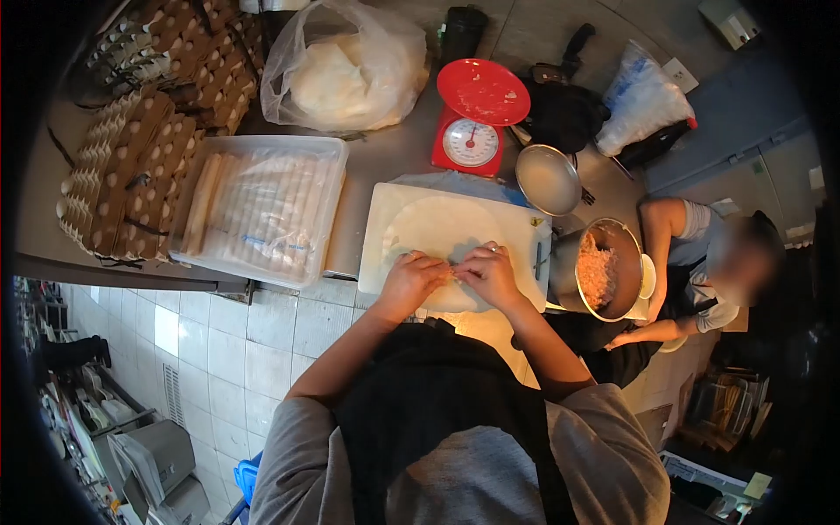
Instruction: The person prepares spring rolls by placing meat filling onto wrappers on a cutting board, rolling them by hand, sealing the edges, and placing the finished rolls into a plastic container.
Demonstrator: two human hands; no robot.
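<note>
My left hand (415, 283) and my right hand (486, 275) meet at the near part of a round, pale wrapper sheet (437, 223) on a white cutting board (375, 254). Between my fingertips is a small bit of orange-pink filling (453, 271), pinched from both sides and largely covered by the fingers. To the right of the board, a metal pot (610, 229) holds more orange-pink filling (597, 271). A thin tool with a dark handle lies along the board's right side.
Rolls fill a plastic bin (325, 206) on the left, beside stacked egg trays (131, 175). Behind the board stand a bag (346, 74), a red scale (472, 131) and a metal bowl (549, 179). A person (700, 271) sits at the right, hands near the pot.
</note>
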